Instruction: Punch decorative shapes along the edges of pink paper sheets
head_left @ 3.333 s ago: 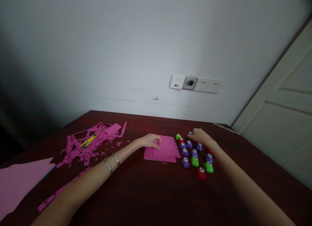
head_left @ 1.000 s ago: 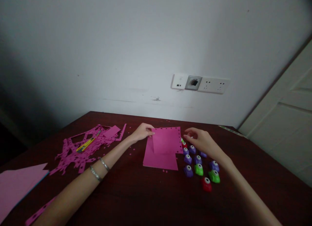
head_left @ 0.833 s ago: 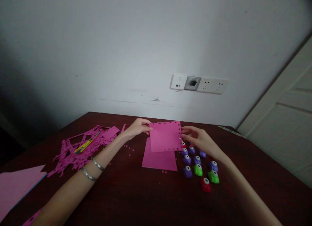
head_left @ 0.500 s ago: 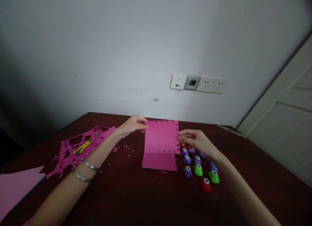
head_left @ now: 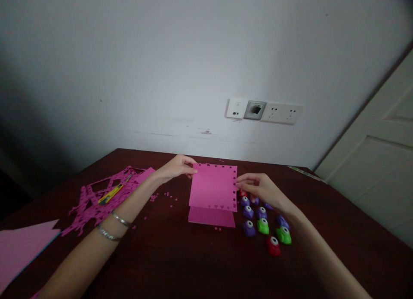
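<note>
A square sheet of pink paper [head_left: 213, 185], with small shapes punched along its top, right and bottom edges, is raised above the table. My left hand [head_left: 179, 166] pinches its upper left edge. At its right edge, the fingertips of my right hand [head_left: 258, 186] are closed on the paper. Below it, a stack of pink paper [head_left: 211, 217] lies flat, mostly covered by the raised sheet. Several craft punches stand just right of the paper, among them a green punch [head_left: 263, 226], a red punch [head_left: 273, 246] and a purple punch [head_left: 249, 228]. My right hand hides some of them.
Punched pink paper scraps [head_left: 97, 195] are heaped on the left of the dark wooden table [head_left: 180, 264], with a yellow utility knife [head_left: 110, 194] on top. Tiny cut-outs [head_left: 154, 197] lie scattered nearby. Larger pink sheets [head_left: 26, 243] rest at the left edge. Behind is a wall with sockets [head_left: 279, 113].
My left hand lifted the punched sheet off the stack and shifted it left, then slightly down. My right hand left the punches at the back and came to the sheet's right edge.
</note>
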A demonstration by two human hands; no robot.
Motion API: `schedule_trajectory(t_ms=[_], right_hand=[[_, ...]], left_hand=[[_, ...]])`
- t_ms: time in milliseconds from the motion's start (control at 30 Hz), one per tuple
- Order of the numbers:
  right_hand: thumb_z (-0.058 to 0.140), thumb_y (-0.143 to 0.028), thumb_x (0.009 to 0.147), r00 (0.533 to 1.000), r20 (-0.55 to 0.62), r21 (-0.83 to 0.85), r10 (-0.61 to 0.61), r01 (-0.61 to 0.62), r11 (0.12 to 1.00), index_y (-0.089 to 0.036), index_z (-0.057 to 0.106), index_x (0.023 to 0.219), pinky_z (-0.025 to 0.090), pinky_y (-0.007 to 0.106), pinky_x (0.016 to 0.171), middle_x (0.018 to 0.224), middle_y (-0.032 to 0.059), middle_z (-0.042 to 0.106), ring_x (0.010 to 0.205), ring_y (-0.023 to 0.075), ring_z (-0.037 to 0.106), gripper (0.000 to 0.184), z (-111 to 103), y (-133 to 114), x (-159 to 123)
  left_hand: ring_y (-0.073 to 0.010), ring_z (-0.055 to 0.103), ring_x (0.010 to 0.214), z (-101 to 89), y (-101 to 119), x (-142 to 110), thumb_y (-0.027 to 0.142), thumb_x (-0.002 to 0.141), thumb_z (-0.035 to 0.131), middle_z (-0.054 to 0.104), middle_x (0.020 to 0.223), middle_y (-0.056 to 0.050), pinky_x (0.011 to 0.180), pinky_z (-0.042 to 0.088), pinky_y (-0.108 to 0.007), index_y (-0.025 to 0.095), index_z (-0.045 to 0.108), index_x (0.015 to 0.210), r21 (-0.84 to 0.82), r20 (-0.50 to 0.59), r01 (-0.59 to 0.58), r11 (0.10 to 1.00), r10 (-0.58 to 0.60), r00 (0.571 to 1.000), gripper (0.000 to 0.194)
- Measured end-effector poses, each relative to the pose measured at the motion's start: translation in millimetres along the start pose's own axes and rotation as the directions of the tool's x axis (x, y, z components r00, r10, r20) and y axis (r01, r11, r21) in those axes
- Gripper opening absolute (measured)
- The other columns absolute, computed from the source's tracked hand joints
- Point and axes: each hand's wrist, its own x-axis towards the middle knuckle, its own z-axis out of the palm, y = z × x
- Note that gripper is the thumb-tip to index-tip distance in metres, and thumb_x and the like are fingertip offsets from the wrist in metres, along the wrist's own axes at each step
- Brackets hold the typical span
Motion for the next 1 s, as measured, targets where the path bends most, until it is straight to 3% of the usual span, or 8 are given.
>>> schedule_trajectory(t_ms=[367, 533, 667, 1000], right_hand=[[0.062, -0.038, 0.071, 0.996, -0.087, -0.046, -0.027, 0.023, 0.999, -0.015, 0.063, 0.079, 0.031, 0.020, 0.035, 0.058, 0.0004, 0.058, 0.038, 0.0061, 0.043, 0.025, -3, 16, 8], [0.060, -0.041, 0.072, 0.987, -0.150, -0.016, -0.059, 0.057, 0.998, -0.015, 0.061, 0.081, 0.034, 0.021, 0.036, 0.059, -0.0008, 0.057, 0.037, 0.0063, 0.044, 0.027, -8, 23, 12], [0.059, -0.040, 0.072, 0.989, -0.138, -0.001, -0.061, 0.061, 0.998, -0.015, 0.059, 0.081, 0.035, 0.020, 0.036, 0.060, -0.0010, 0.057, 0.038, 0.0059, 0.044, 0.027, -11, 25, 14], [0.058, -0.040, 0.074, 0.989, -0.114, -0.063, -0.089, 0.082, 0.995, -0.016, 0.062, 0.084, 0.036, 0.020, 0.038, 0.061, -0.0009, 0.057, 0.040, 0.0062, 0.045, 0.026, -12, 26, 12]], left_hand=[[-0.0127, 0.058, 0.064, 1.5, -4, 1, 0.028, 0.068, 0.066, 0.063, 0.070, -0.004, 0.065, 0.045, -0.030, 0.012, 0.063, 0.079, -0.068, 0.013, -0.023, 0.997, 0.024, 1.000, 0.020], [-0.0150, 0.061, 0.064, -0.9, -10, 4, 0.032, 0.068, 0.066, 0.066, 0.073, -0.007, 0.060, 0.045, -0.029, 0.012, 0.063, 0.090, -0.045, 0.004, 0.017, 0.999, -0.016, 1.000, 0.029], [-0.0153, 0.061, 0.063, 0.2, -16, 7, 0.034, 0.070, 0.064, 0.067, 0.076, -0.008, 0.051, 0.041, -0.025, 0.012, 0.065, 0.083, 0.013, 0.004, -0.003, 1.000, 0.002, 1.000, 0.026], [-0.0137, 0.059, 0.060, 4.2, -14, 6, 0.035, 0.071, 0.061, 0.065, 0.069, -0.007, 0.052, 0.042, -0.026, 0.013, 0.062, 0.077, 0.045, -0.034, -0.019, 0.999, 0.021, 0.999, 0.022]])
